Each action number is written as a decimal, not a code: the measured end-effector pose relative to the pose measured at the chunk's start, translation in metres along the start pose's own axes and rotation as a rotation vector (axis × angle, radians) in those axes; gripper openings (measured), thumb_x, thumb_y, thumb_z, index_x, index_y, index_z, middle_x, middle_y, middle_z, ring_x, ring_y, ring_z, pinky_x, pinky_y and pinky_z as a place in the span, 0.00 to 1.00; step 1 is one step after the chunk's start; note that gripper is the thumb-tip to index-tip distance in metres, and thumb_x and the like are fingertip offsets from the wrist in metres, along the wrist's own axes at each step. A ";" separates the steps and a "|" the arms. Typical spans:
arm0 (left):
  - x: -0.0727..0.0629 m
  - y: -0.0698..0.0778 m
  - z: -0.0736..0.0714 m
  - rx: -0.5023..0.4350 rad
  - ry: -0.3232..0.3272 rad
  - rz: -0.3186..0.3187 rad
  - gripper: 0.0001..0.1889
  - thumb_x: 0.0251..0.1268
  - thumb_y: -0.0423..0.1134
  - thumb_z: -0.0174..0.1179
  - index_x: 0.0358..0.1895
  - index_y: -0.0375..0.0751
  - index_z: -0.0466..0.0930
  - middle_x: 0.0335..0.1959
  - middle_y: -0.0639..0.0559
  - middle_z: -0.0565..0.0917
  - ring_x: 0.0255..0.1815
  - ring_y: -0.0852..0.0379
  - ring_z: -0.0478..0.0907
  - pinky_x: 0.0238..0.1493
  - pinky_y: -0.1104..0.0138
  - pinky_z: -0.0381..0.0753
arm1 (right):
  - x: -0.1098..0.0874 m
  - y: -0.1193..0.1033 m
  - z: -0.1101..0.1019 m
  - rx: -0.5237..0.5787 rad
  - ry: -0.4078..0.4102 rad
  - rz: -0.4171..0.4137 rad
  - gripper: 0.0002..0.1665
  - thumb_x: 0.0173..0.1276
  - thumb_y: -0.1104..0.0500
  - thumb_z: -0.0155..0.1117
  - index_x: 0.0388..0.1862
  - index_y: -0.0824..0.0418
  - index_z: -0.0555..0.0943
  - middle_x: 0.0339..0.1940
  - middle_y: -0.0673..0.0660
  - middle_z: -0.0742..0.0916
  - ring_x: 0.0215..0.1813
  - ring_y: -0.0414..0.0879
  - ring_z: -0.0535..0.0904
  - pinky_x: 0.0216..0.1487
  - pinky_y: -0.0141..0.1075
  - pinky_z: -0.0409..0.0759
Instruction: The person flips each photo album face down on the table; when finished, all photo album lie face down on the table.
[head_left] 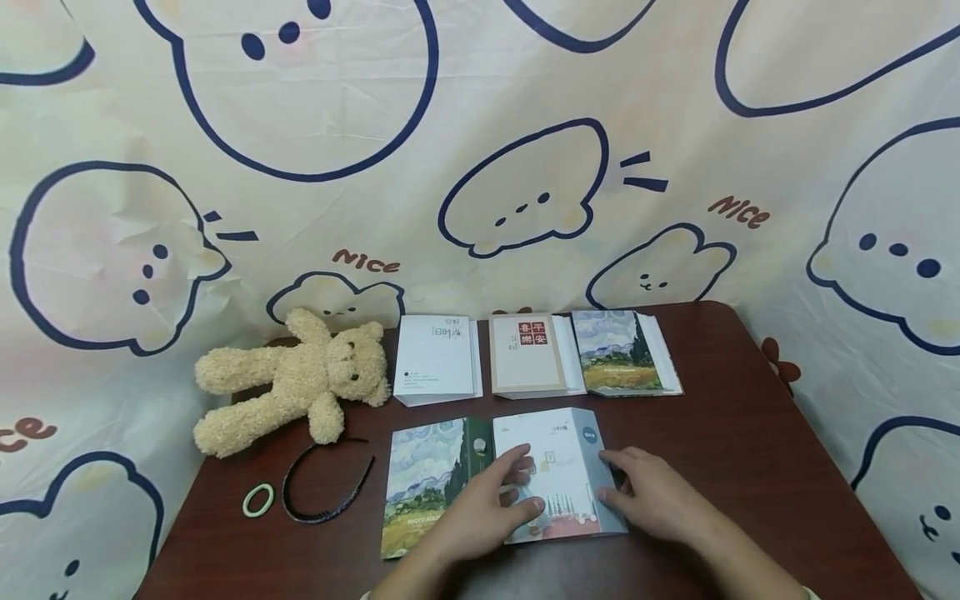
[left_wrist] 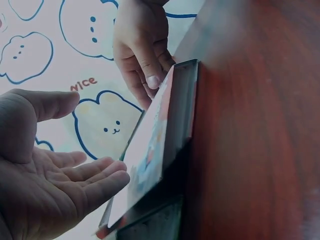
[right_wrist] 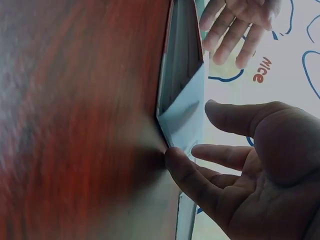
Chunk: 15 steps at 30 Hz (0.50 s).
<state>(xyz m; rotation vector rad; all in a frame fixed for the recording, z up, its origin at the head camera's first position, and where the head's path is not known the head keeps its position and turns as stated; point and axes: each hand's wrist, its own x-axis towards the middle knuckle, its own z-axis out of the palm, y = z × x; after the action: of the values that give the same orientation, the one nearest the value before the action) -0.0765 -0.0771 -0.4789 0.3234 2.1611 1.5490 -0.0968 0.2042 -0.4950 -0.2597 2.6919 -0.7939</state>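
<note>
In the head view a photo album [head_left: 553, 442] with a white illustrated cover and a blue strip along its right side lies near the front of the table. At its left is another album [head_left: 420, 475] with a painted landscape cover and a green strip. My left hand [head_left: 491, 496] hovers over the white cover with fingers spread; in the left wrist view its thumb stands apart from the fingers. My right hand [head_left: 656, 492] is at the blue strip. In the right wrist view, the right fingertips [right_wrist: 176, 156] are right at the album's lower edge, thumb raised off it.
Three more albums stand in a row behind: a white one [head_left: 433, 358], a beige one [head_left: 527, 358] with red characters, and a landscape one [head_left: 618, 354]. At the left are a teddy bear [head_left: 292, 379], a dark headband [head_left: 318, 517] and a pale green ring [head_left: 258, 500]. Printed cloth [head_left: 337, 217] hangs behind.
</note>
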 end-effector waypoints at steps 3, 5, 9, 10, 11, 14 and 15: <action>0.004 0.003 0.000 0.007 0.006 0.017 0.36 0.74 0.44 0.65 0.81 0.45 0.62 0.70 0.44 0.76 0.70 0.41 0.74 0.68 0.46 0.75 | 0.000 0.001 -0.004 0.007 -0.001 0.011 0.33 0.64 0.51 0.78 0.66 0.62 0.81 0.45 0.50 0.84 0.35 0.39 0.75 0.36 0.38 0.76; 0.006 0.004 0.000 -0.003 0.007 0.024 0.36 0.74 0.44 0.65 0.81 0.45 0.61 0.70 0.44 0.76 0.70 0.41 0.74 0.68 0.46 0.75 | 0.000 0.002 -0.007 0.013 0.004 0.022 0.34 0.64 0.51 0.78 0.67 0.62 0.81 0.46 0.51 0.84 0.36 0.39 0.75 0.36 0.38 0.76; 0.013 0.008 0.001 -0.020 0.012 0.033 0.36 0.74 0.44 0.64 0.80 0.45 0.62 0.70 0.44 0.76 0.71 0.42 0.74 0.69 0.48 0.75 | 0.001 0.005 -0.014 0.004 0.031 0.005 0.35 0.65 0.51 0.78 0.68 0.62 0.80 0.48 0.52 0.85 0.37 0.40 0.76 0.37 0.39 0.77; 0.015 0.009 0.001 -0.023 0.014 0.034 0.35 0.74 0.44 0.64 0.80 0.45 0.62 0.71 0.44 0.76 0.71 0.42 0.74 0.69 0.49 0.75 | 0.002 0.006 -0.016 -0.001 0.040 -0.004 0.35 0.65 0.51 0.77 0.68 0.62 0.80 0.49 0.53 0.85 0.38 0.40 0.77 0.37 0.39 0.78; 0.018 0.010 0.002 -0.028 0.017 0.035 0.35 0.75 0.44 0.64 0.80 0.44 0.63 0.70 0.44 0.76 0.71 0.42 0.74 0.69 0.49 0.75 | 0.002 0.007 -0.018 -0.005 0.049 -0.010 0.34 0.65 0.52 0.77 0.68 0.62 0.80 0.50 0.53 0.85 0.39 0.41 0.78 0.38 0.40 0.78; 0.024 0.013 0.003 -0.036 0.026 0.036 0.34 0.75 0.44 0.63 0.80 0.45 0.63 0.70 0.44 0.76 0.71 0.43 0.73 0.69 0.50 0.75 | 0.004 0.011 -0.024 -0.005 0.064 -0.025 0.35 0.67 0.50 0.76 0.69 0.62 0.79 0.56 0.57 0.85 0.43 0.43 0.80 0.41 0.44 0.82; 0.026 0.014 0.003 -0.035 0.030 0.036 0.33 0.75 0.44 0.63 0.80 0.45 0.64 0.70 0.44 0.76 0.71 0.43 0.73 0.69 0.50 0.75 | 0.004 0.012 -0.027 0.001 0.067 -0.018 0.35 0.67 0.50 0.76 0.69 0.62 0.79 0.57 0.58 0.85 0.45 0.44 0.81 0.43 0.45 0.83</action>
<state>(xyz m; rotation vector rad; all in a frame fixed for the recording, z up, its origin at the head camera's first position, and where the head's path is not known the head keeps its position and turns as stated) -0.0983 -0.0586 -0.4725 0.3318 2.1594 1.6189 -0.1108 0.2262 -0.4812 -0.2617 2.7547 -0.8236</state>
